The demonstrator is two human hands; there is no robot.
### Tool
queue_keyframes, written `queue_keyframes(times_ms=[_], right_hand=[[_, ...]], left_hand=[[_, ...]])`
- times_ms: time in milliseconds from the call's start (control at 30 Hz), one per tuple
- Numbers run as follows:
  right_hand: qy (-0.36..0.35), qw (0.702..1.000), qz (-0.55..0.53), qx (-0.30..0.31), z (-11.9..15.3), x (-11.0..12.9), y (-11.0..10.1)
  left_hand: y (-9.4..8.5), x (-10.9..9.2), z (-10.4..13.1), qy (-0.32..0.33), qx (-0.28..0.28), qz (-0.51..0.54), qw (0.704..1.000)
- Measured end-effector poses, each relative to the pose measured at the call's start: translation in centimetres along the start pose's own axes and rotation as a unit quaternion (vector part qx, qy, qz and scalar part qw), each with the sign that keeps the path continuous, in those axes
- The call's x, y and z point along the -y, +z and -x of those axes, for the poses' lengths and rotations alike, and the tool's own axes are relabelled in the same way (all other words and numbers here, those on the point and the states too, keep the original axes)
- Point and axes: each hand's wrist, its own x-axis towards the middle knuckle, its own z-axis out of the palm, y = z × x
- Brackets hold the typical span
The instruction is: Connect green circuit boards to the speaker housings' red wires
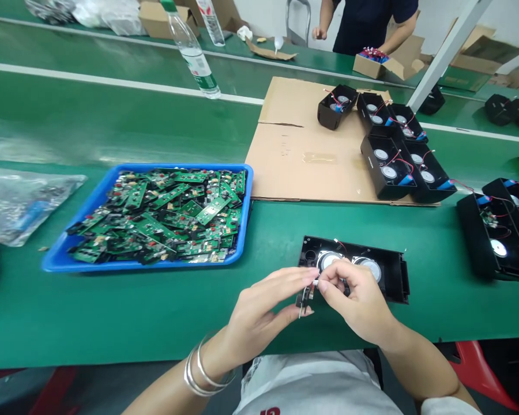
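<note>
As the head view shows, both hands work close together over the near edge of the green table (155, 323). Left hand (263, 305): thumb and fingers narrowed around one small dark part (303, 297), details mostly hidden. Right hand (358, 294): fingertips pinched on one tiny white piece (315, 282), right beside the dark part. Under and behind the hands, one uncovered black housing (393, 285) lies on the table, two round speakers (373, 267) inside, partly covered by the right hand.

Left of it: one blue tray (56, 261), heaped with green circuit boards (211, 210), too many overlapping to count. Far left, one clear plastic bag (4, 202). Behind the work, one cardboard sheet (303, 178) bearing five black boxes (387, 187) with red wires. Two more wired boxes (476, 245) at right, one cut by the frame edge. Up top: two bottles (201, 72), one co-worker (372, 23) near one carton (365, 66) of red-and-blue parts.
</note>
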Motion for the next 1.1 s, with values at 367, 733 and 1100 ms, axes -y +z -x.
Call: queue_keyframes(times_ms=[367, 733, 1100], right_hand=[[-0.013, 0.999, -0.028, 0.029, -0.1, 0.0, -0.5], [-0.011, 0.995, -0.046, 0.085, -0.3, -0.1, -1.1], [-0.018, 0.933, 0.352, 0.066, 0.3, -4.8, -6.9]], left_hand=[[-0.3, -0.6, -0.9, 0.025, 0.032, -0.059, 0.997], [0.0, -1.0, -0.7, 0.012, 0.048, -0.141, 0.989], [-4.6, -3.0, -1.6, -0.194, -0.005, -0.199, 0.961]])
